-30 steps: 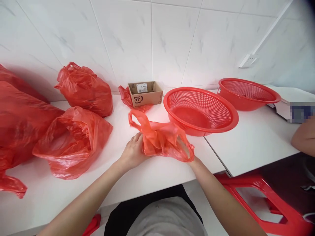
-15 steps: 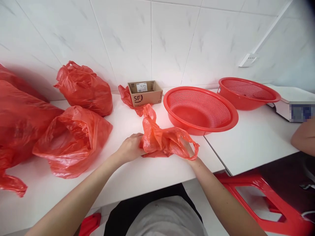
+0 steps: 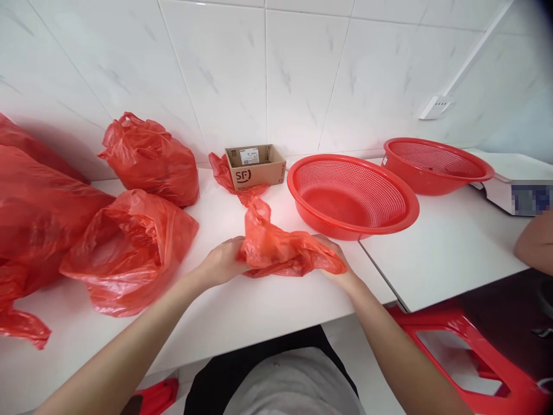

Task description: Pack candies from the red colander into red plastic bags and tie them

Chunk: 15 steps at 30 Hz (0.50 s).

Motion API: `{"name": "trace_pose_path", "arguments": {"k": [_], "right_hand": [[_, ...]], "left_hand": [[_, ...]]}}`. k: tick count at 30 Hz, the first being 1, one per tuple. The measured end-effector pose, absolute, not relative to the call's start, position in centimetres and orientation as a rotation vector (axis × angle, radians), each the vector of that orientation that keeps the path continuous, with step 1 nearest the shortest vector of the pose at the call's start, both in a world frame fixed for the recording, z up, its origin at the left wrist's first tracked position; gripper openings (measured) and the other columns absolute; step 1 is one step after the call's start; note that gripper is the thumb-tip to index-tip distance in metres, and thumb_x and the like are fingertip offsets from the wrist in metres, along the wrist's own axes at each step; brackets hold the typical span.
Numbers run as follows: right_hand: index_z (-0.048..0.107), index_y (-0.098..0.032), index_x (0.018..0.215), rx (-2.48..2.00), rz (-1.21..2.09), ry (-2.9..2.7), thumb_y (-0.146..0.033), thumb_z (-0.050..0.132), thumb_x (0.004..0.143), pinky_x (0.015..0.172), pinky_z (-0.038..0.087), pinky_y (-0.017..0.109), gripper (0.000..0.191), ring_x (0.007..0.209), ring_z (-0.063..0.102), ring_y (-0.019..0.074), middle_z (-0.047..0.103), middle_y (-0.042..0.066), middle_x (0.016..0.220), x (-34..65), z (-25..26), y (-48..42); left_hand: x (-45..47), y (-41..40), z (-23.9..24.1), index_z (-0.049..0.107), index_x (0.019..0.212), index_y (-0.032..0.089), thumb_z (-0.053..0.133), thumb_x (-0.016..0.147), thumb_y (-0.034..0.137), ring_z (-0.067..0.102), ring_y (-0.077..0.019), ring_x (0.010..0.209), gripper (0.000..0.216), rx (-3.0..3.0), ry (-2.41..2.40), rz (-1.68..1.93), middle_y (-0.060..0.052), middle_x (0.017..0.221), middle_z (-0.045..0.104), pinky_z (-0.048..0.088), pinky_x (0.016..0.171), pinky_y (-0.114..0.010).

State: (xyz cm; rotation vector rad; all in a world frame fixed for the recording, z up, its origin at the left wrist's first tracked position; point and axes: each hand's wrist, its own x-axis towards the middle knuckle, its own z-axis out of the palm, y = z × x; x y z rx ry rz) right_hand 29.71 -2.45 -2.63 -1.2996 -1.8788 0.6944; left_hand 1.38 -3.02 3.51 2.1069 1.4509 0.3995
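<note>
A crumpled, empty red plastic bag lies on the white table in front of me. My left hand is closed on the bag's left end. My right hand grips its right end, with the fingers partly wrapped in the plastic. The bag is bunched low between both hands, one loose end standing up toward the back.
Full red bags sit at the left. A small cardboard box stands by the tiled wall. Two red colander basins are at the right. Another person's arm rests at the right edge. A red stool stands below.
The bag has been gathered from a spread, raised shape into a low tight bundle. My hands have drawn closer round it, and my right hand now shows outside the plastic.
</note>
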Motion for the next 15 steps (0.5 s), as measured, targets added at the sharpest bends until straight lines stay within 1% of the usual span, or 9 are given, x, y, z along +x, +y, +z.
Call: {"name": "trace_pose_path", "arguments": {"k": [2, 4, 5, 7, 9, 10, 11, 12, 15], "right_hand": [[0.061, -0.023, 0.121, -1.263, 0.784, -1.837, -0.033, 0.060, 0.091, 0.093, 0.052, 0.040, 0.032, 0.112, 0.062, 0.0233, 0.064, 0.009, 0.123, 30.7, -1.9, -3.2], [0.059, -0.024, 0.126, -1.228, 0.894, -1.818, -0.034, 0.059, 0.090, 0.097, 0.051, 0.042, 0.037, 0.117, 0.060, 0.0251, 0.065, 0.009, 0.124, 31.6, -0.7, -4.3], [0.058, -0.024, 0.128, -1.216, 0.930, -1.832, -0.035, 0.059, 0.090, 0.099, 0.049, 0.044, 0.040, 0.119, 0.059, 0.0258, 0.064, 0.010, 0.125, 31.9, 0.1, -5.0], [0.054, -0.025, 0.132, -1.207, 0.927, -1.903, -0.037, 0.062, 0.087, 0.104, 0.045, 0.047, 0.047, 0.125, 0.055, 0.0270, 0.060, 0.010, 0.131, 32.3, 2.0, -6.5], [0.046, -0.028, 0.139, -1.189, 0.869, -1.939, -0.037, 0.069, 0.083, 0.108, 0.040, 0.048, 0.062, 0.131, 0.048, 0.0273, 0.052, 0.009, 0.141, 32.3, 3.7, -7.7], [0.043, -0.030, 0.140, -1.175, 0.838, -1.928, -0.037, 0.071, 0.081, 0.109, 0.040, 0.047, 0.066, 0.132, 0.046, 0.0267, 0.050, 0.008, 0.143, 32.2, 4.4, -8.1], [0.044, -0.031, 0.138, -1.158, 0.807, -1.898, -0.036, 0.071, 0.082, 0.108, 0.041, 0.045, 0.063, 0.130, 0.048, 0.0254, 0.052, 0.007, 0.141, 32.0, 5.0, -8.4], [0.050, -0.031, 0.131, -1.139, 0.775, -1.854, -0.035, 0.070, 0.084, 0.105, 0.043, 0.042, 0.052, 0.125, 0.053, 0.0235, 0.056, 0.005, 0.134, 31.8, 5.6, -8.4], [0.063, -0.026, 0.099, -1.076, 0.702, -1.755, -0.032, 0.061, 0.090, 0.091, 0.049, 0.032, 0.011, 0.103, 0.061, 0.0180, 0.064, 0.003, 0.107, 31.0, 7.3, -7.8]], "left_hand": [[0.3, -3.2, 4.0, 0.064, 0.098, 0.022, 0.058, 0.081, 0.047, 0.068, -0.0263, 0.085, 0.031, 2.023, 1.493, 0.403, -0.005, 0.098, 0.071, 0.054, 0.076, -0.039], [-0.3, -3.9, 4.3, 0.060, 0.108, 0.022, 0.053, 0.085, 0.049, 0.067, -0.0264, 0.096, 0.036, 1.961, 1.524, 0.449, -0.007, 0.110, 0.069, 0.053, 0.083, -0.041], [-0.4, -4.3, 4.5, 0.056, 0.117, 0.023, 0.051, 0.087, 0.049, 0.065, -0.0258, 0.104, 0.040, 1.935, 1.533, 0.496, -0.008, 0.121, 0.065, 0.052, 0.088, -0.041], [-0.2, -5.4, 5.1, 0.039, 0.137, 0.029, 0.051, 0.089, 0.047, 0.058, -0.0242, 0.118, 0.053, 1.886, 1.536, 0.642, -0.008, 0.142, 0.050, 0.049, 0.096, -0.041], [0.6, -6.2, 6.0, 0.024, 0.146, 0.035, 0.055, 0.088, 0.046, 0.051, -0.0238, 0.127, 0.067, 1.875, 1.509, 0.804, -0.006, 0.152, 0.038, 0.046, 0.102, -0.043], [1.1, -6.5, 6.6, 0.023, 0.147, 0.037, 0.057, 0.087, 0.046, 0.048, -0.0239, 0.130, 0.070, 1.893, 1.490, 0.873, -0.005, 0.152, 0.037, 0.044, 0.105, -0.044], [1.7, -6.6, 7.2, 0.026, 0.146, 0.037, 0.059, 0.087, 0.047, 0.046, -0.0242, 0.132, 0.069, 1.930, 1.477, 0.921, -0.005, 0.151, 0.039, 0.041, 0.107, -0.045], [2.3, -6.6, 7.7, 0.034, 0.143, 0.035, 0.060, 0.086, 0.049, 0.044, -0.0247, 0.133, 0.064, 1.980, 1.473, 0.939, -0.005, 0.148, 0.042, 0.039, 0.109, -0.046], [4.2, -5.5, 9.1, 0.058, 0.121, 0.030, 0.063, 0.082, 0.055, 0.042, -0.0282, 0.134, 0.047, 2.100, 1.509, 0.939, -0.006, 0.146, 0.043, 0.039, 0.108, -0.049]]}}
